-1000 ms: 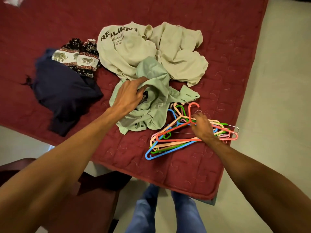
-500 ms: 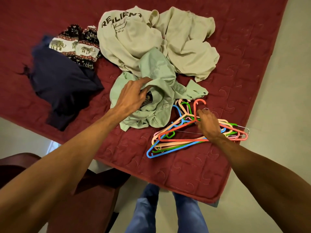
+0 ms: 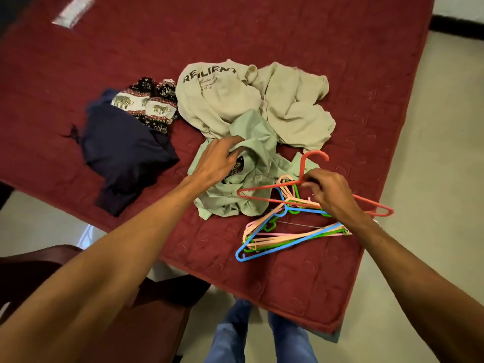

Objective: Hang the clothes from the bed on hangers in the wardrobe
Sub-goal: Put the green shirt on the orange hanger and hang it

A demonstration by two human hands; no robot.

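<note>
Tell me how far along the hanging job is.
Nothing looks hung yet: the beige clothes, navy garment and elephant-print piece lie on the bed. In hand: the left hand grips the pale green shirt, the right hand pinches the red hanger above the hanger pile. Left: every garment needs a hanger and the wardrobe, which is out of view.

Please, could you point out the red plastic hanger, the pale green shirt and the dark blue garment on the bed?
red plastic hanger [image 3: 269,187], head view, on its arm nearer the shirt
pale green shirt [image 3: 259,132], head view, on its upper fold
dark blue garment [image 3: 123,150], head view, on its middle
</note>
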